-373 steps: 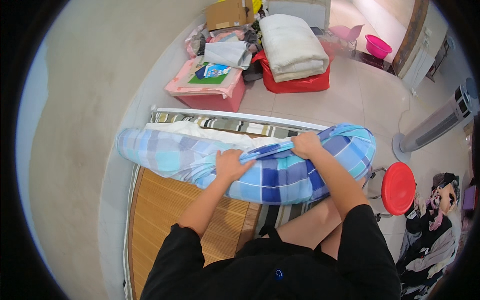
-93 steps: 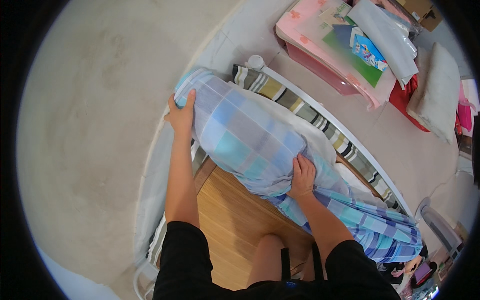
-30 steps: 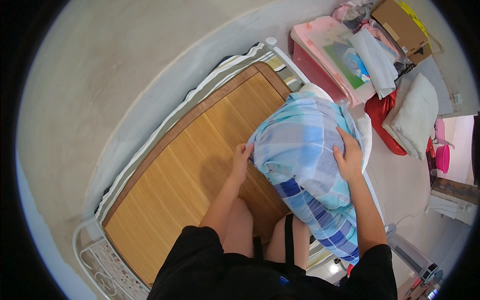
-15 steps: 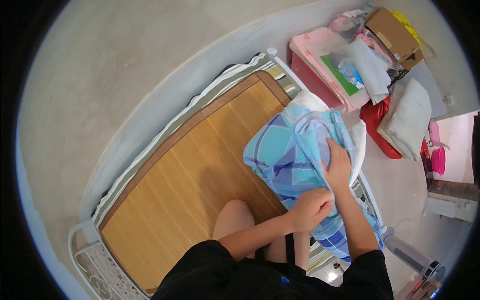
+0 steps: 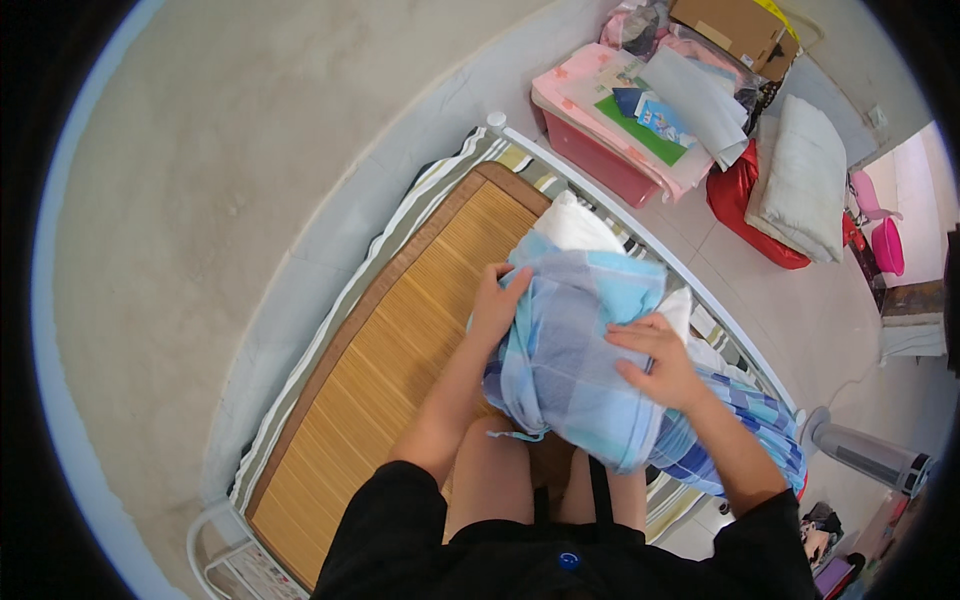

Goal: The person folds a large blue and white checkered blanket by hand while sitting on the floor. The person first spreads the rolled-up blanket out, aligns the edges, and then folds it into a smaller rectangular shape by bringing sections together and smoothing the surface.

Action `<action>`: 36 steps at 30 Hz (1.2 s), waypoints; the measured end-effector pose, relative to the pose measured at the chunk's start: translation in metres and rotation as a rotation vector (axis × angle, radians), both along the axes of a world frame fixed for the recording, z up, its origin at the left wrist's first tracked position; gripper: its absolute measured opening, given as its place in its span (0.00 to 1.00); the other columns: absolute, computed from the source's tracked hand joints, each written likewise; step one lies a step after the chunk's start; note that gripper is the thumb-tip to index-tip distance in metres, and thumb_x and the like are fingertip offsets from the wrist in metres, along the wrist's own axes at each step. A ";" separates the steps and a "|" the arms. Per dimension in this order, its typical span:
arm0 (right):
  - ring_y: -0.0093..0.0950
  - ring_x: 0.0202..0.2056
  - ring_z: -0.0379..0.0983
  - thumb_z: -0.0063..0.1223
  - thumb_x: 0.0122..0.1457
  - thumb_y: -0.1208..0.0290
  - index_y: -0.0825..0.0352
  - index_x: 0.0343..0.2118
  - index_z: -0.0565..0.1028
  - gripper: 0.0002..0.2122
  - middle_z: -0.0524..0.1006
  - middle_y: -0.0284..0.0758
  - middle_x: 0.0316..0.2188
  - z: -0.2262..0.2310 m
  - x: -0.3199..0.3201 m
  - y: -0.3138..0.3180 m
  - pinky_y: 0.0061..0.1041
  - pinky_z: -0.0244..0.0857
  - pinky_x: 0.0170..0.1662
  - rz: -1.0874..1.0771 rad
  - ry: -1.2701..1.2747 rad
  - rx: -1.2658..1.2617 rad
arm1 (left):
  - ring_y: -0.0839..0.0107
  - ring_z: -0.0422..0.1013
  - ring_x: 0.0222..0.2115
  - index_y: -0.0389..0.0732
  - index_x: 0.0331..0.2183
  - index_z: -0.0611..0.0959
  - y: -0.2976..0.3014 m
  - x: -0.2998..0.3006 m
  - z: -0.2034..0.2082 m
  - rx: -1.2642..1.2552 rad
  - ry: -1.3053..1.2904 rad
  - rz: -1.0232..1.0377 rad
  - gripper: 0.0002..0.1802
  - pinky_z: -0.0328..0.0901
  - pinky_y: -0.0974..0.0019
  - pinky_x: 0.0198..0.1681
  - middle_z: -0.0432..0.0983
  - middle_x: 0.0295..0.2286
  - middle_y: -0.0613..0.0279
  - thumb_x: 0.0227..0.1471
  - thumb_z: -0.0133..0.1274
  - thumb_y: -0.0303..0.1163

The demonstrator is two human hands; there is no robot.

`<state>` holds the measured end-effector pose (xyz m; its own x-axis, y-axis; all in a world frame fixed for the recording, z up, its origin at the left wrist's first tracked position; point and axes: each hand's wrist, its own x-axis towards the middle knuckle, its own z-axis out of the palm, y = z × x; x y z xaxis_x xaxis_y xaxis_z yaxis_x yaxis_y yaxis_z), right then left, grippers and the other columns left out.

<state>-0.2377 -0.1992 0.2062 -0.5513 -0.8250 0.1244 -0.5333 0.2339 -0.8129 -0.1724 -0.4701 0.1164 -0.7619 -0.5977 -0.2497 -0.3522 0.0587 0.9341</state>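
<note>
A bundle of light blue and purple plaid cloth [image 5: 580,340] lies in front of my knees, on a bamboo sleeping mat [image 5: 380,370] at the head end of the bed. My left hand [image 5: 497,303] is closed on the bundle's left edge, thumb on top and the other fingers partly hidden. On its right side rests my right hand [image 5: 660,362], fingers stretched out and apart over the fabric. A thin blue tie [image 5: 520,435] hangs from the near left edge. White pillows [image 5: 577,225] show behind and beside the cloth.
More blue plaid cloth [image 5: 740,430] lies along the bed's right edge, beside the white metal rail [image 5: 650,235]. Beyond stand a pink storage box [image 5: 600,160] with papers on top, a folded white quilt [image 5: 805,180] on a red bag, and a grey tower fan [image 5: 865,455].
My left hand has moved from beside my right wrist to the bundle's left edge. My right fingers have spread. The cloth now lies broader and flatter, and the view has shifted.
</note>
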 end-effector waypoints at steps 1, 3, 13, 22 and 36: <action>0.34 0.41 0.69 0.61 0.42 0.70 0.64 0.38 0.79 0.16 0.78 0.36 0.41 -0.007 0.012 -0.003 0.31 0.63 0.48 -0.050 0.015 -0.044 | 0.60 0.69 0.40 0.31 0.42 0.74 -0.004 -0.011 -0.001 -0.034 -0.018 -0.047 0.29 0.63 0.62 0.46 0.73 0.38 0.49 0.49 0.57 0.47; 0.35 0.39 0.69 0.62 0.39 0.72 0.65 0.38 0.79 0.18 0.77 0.36 0.44 -0.012 0.036 -0.011 0.31 0.64 0.45 -0.115 0.043 -0.090 | 0.60 0.70 0.38 0.31 0.41 0.74 -0.002 -0.034 0.017 -0.020 -0.088 -0.021 0.26 0.65 0.62 0.43 0.74 0.37 0.51 0.49 0.58 0.44; 0.34 0.38 0.69 0.64 0.36 0.68 0.62 0.35 0.79 0.18 0.77 0.33 0.42 -0.028 0.080 -0.032 0.31 0.65 0.41 -0.124 0.086 -0.212 | 0.60 0.74 0.36 0.29 0.38 0.79 -0.003 -0.137 0.020 -0.240 -0.291 -0.466 0.21 0.69 0.64 0.39 0.78 0.34 0.49 0.36 0.60 0.24; 0.32 0.41 0.67 0.61 0.40 0.65 0.61 0.33 0.79 0.14 0.78 0.28 0.40 -0.035 0.070 -0.040 0.34 0.60 0.48 -0.135 0.044 -0.154 | 0.57 0.74 0.40 0.27 0.51 0.68 -0.009 -0.055 0.022 -0.728 -0.309 -0.348 0.37 0.67 0.66 0.44 0.77 0.38 0.48 0.45 0.58 0.41; 0.31 0.43 0.67 0.57 0.45 0.62 0.58 0.28 0.81 0.09 0.79 0.26 0.34 -0.040 0.054 -0.100 0.48 0.50 0.57 -0.230 0.158 -0.094 | 0.72 0.68 0.39 0.29 0.39 0.76 0.028 0.164 0.089 0.067 -0.258 -0.168 0.26 0.65 0.66 0.44 0.73 0.37 0.56 0.41 0.66 0.35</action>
<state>-0.1834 -0.2988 0.1663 -0.6902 -0.6615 0.2935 -0.5969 0.2911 -0.7476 -0.0088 -0.4420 0.2058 -0.7550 -0.4444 -0.4821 -0.5685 0.0774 0.8191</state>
